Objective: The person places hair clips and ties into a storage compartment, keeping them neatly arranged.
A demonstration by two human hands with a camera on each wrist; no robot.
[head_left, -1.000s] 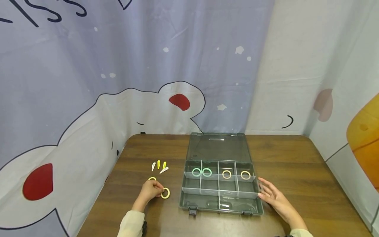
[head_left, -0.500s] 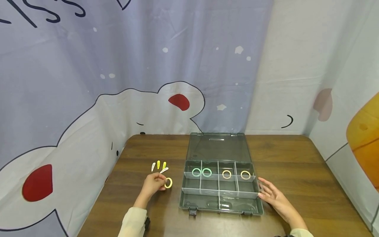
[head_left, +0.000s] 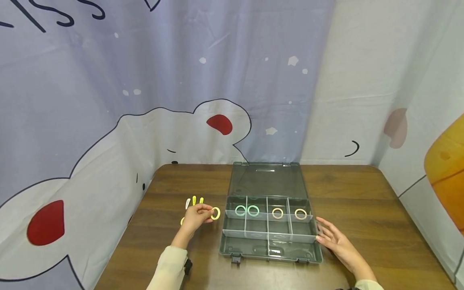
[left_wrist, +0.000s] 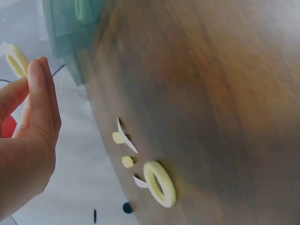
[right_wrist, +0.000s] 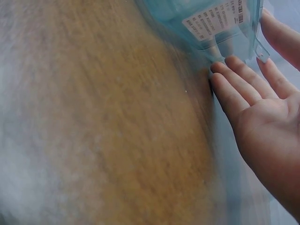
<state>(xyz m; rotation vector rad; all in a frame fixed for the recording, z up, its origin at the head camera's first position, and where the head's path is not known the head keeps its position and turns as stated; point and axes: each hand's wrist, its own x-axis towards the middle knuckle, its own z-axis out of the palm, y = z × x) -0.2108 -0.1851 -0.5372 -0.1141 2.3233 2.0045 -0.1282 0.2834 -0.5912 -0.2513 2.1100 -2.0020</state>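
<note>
My left hand (head_left: 195, 219) pinches a pale yellow hair tie (head_left: 215, 213) between thumb and fingertips, above the table just left of a grey see-through divider box (head_left: 244, 245). A second yellow hair tie (left_wrist: 160, 184) lies on the table, mostly behind that hand in the head view. Beside it are white and yellow hair clips (head_left: 194, 200); one white clip (left_wrist: 126, 136) shows only in the left wrist view. My right hand (head_left: 337, 245) rests against the box's right side, fingers extended and thumb near the rim.
The box's lid (head_left: 268, 181) lies back toward the curtain (head_left: 275, 100). Green hair ties (head_left: 253, 211) sit in the two left back compartments, peach hair ties (head_left: 300, 214) in the two right ones. A printed label (right_wrist: 213, 21) is on the box's underside. Brown table (head_left: 344, 189) surrounds it.
My left hand has picked up the front yellow hair tie and carried it away from me and rightward toward the box. The right hand and box have stayed in place.
</note>
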